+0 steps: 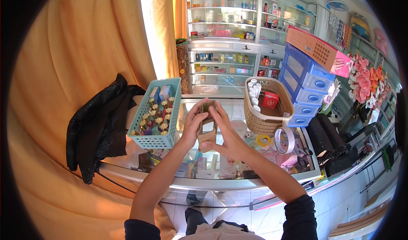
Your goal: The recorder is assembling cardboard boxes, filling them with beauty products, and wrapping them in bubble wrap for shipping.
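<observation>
Both hands hold a small open cardboard box [207,126] above the glass counter. My left hand [192,123] grips its left side, the thumb near the upper end. My right hand [228,134] has its fingers along the right side and its thumb on the lower flap. To the left, a green plastic basket [177,112] holds bottles with gold flower-shaped caps [158,120] and light blue boxes [165,92]. On the right, a tan woven-pattern basket [264,126] contains white tubes [254,91] and a red box [270,99]. Whether anything is inside the cardboard box I cannot tell.
The glass display counter [223,183] has a metal edge. A roll of tape [284,140] and black scissors [302,157] lie at its right. Behind the tan basket stand blue drawers [314,80]. Black sequined cloth [102,128] hangs at the left, beside an orange curtain [79,48].
</observation>
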The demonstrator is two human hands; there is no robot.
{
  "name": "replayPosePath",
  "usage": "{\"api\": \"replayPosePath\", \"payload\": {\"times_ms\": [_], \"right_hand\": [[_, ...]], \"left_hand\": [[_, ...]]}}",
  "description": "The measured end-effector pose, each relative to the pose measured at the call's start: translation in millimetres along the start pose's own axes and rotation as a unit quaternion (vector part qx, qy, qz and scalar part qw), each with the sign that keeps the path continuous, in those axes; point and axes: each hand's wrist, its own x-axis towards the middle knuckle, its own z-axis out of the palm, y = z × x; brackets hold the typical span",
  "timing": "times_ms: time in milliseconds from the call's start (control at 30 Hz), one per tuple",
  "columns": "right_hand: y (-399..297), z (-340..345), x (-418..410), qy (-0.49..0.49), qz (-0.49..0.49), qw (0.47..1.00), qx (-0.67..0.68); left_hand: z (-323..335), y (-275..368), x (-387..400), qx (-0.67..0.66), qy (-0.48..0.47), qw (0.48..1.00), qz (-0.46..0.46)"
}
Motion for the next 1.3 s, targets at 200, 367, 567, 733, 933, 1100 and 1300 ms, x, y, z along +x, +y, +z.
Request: {"api": "replayPosePath", "payload": {"times_ms": [200, 367, 567, 733, 933, 1100, 1300], "right_hand": [[2, -16, 2, 0.031, -0.018, 0.998, -0.056], [5, -17, 7, 0.026, -0.056, 0.996, -0.061], [9, -25, 3, 0.047, -0.057, 0.994, -0.080], [-1, -24, 6, 0.032, -0.113, 0.984, -0.132], [7, -32, 5, 0.017, -0.071, 0.977, -0.202], [3, -31, 4, -0.004, -0.064, 0.985, -0.163], [5, -28, 6, 0.062, -0.064, 0.988, -0.123]], "left_hand": [[-10, 1, 6, 0.100, 0.061, 0.993, 0.005], [-38, -2, 10, 0.049, 0.136, 0.989, -0.028], [-6, 18, 8, 0.023, 0.189, 0.980, -0.061], [-2, 12, 1, 0.177, 0.039, 0.981, -0.070], [0, 21, -2, 0.072, 0.010, 0.977, -0.199], [0, 19, -3, 0.024, 0.018, 0.981, -0.193], [-10, 4, -1, 0.282, 0.073, 0.953, -0.080]]}}
